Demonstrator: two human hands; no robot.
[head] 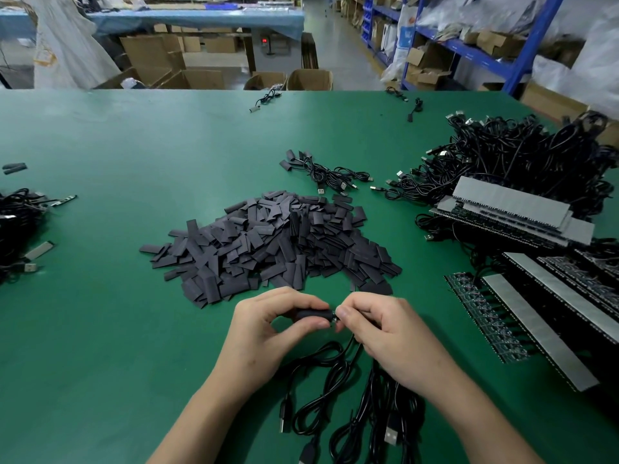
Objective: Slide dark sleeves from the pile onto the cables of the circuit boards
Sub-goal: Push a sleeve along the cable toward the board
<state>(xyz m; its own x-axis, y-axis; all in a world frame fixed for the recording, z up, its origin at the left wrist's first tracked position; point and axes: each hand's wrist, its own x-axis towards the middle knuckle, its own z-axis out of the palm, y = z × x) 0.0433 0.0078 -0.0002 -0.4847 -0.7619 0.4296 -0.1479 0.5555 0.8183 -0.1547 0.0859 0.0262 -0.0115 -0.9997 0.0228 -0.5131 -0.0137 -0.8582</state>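
A big pile of flat dark sleeves [274,242] lies mid-table. Just in front of it, my left hand [268,333] pinches one dark sleeve [310,313] between thumb and fingers. My right hand [385,333] pinches the end of a black cable's small board [334,317] right at the sleeve's mouth. The cable [321,360] trails down toward me among other loose USB cables [378,416]. Strips of circuit boards [485,326] with grey backing lie to the right.
A large tangle of black cables [522,155] and stacked board strips [512,209] fills the right side. A few sleeved cables [328,175] lie beyond the pile. More cables [16,226] sit at the left edge. Green table mat [117,162] stretches to the left.
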